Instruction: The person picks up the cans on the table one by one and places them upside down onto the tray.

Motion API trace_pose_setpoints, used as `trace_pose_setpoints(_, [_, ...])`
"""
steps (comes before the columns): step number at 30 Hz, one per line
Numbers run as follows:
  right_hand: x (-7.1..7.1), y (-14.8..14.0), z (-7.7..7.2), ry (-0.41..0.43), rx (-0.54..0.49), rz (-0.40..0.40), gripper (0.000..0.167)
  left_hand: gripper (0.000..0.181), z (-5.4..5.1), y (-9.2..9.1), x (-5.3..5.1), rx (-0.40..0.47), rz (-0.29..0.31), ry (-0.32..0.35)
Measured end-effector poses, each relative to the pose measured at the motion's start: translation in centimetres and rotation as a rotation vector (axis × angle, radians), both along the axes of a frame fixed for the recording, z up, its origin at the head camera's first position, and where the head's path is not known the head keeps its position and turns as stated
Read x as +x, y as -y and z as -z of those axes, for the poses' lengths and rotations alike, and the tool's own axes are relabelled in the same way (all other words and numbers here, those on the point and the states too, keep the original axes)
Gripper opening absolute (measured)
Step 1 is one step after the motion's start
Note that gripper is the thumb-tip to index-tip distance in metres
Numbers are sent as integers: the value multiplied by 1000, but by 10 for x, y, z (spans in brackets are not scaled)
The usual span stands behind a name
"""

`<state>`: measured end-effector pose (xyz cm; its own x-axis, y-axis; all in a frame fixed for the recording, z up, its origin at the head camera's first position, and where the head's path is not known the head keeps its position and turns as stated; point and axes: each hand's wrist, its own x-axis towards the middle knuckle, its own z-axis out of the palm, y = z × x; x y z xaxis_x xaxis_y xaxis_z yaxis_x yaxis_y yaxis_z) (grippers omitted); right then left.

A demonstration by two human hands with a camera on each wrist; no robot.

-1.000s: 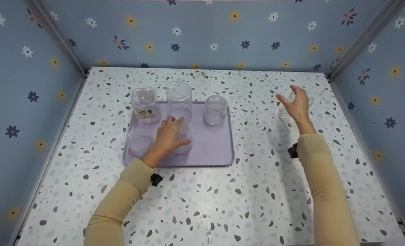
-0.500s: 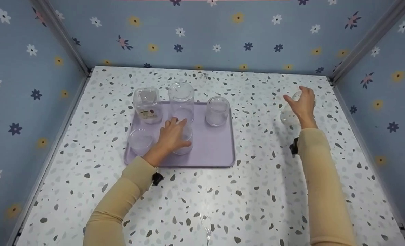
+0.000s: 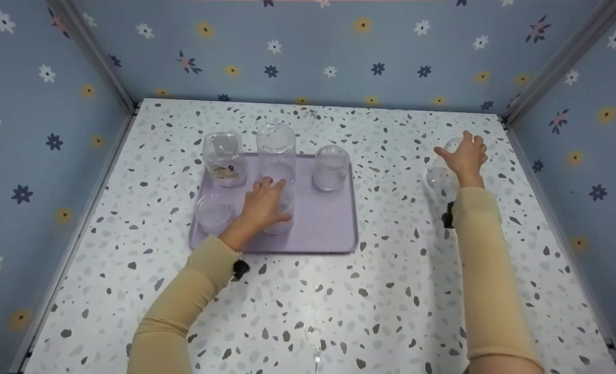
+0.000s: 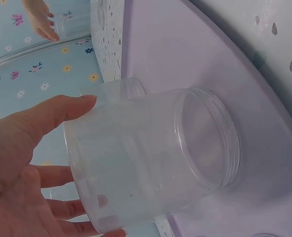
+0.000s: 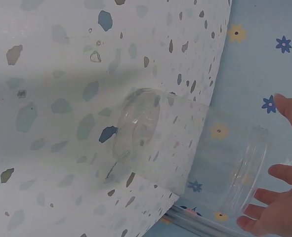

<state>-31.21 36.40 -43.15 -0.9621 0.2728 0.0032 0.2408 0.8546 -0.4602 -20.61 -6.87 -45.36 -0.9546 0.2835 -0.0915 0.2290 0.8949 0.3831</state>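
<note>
My left hand point(image 3: 263, 204) holds a clear plastic jar that stands upside down on a lilac tray point(image 3: 323, 228). In the left wrist view, the thumb lies on one side of this jar point(image 4: 141, 158) and the fingers curl round the other, with its threaded neck down on the tray. At the far right of the table my right hand point(image 3: 468, 156) is beside another clear jar point(image 3: 439, 175). The right wrist view has that jar point(image 5: 185, 143) upright, threaded rim up, with the spread fingers close to the rim; whether they touch it I cannot tell.
Along the tray's back stand a square jar point(image 3: 224, 161) with a printed label, a tall jar point(image 3: 276, 150) and a short jar point(image 3: 331, 169). A low round jar point(image 3: 214, 214) is at front left. Flowered panels point(image 3: 313, 52) wall the speckled table point(image 3: 380, 311).
My right hand has moved a little to the right about the far jar, with its fingers spread. The left hand has kept its place on the upside-down jar. The head view shifted slightly.
</note>
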Motion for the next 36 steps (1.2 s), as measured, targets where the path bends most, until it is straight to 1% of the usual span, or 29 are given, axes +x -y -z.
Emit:
trace_pose_setpoints(5, [-2,-4,1,50,24,11,92,81,0,-1,-2,-10,1,14])
trace_pose_setpoints(10, [-4,-5,0,121,14,22,95,81,-2,-2,-2,-23,7,31])
trace_pose_setpoints(15, [-6,-5,-2,173,43,9,96,82,-4,-2,-2,-40,6,48])
trace_pose_setpoints(18, [-7,-6,-2,194,54,0,94,84,-3,-1,-2,-42,12,52])
trace_pose_setpoints(21, [-6,-7,-2,191,55,-10,90,87,-3,-1,-2,-41,14,63])
trace_pose_setpoints(25, [-4,-8,-2,162,64,-23,86,89,-5,0,0,-30,15,72])
trace_pose_setpoints(36, [-1,-9,-3,136,86,-9,85,87,-14,-1,4,-25,6,40])
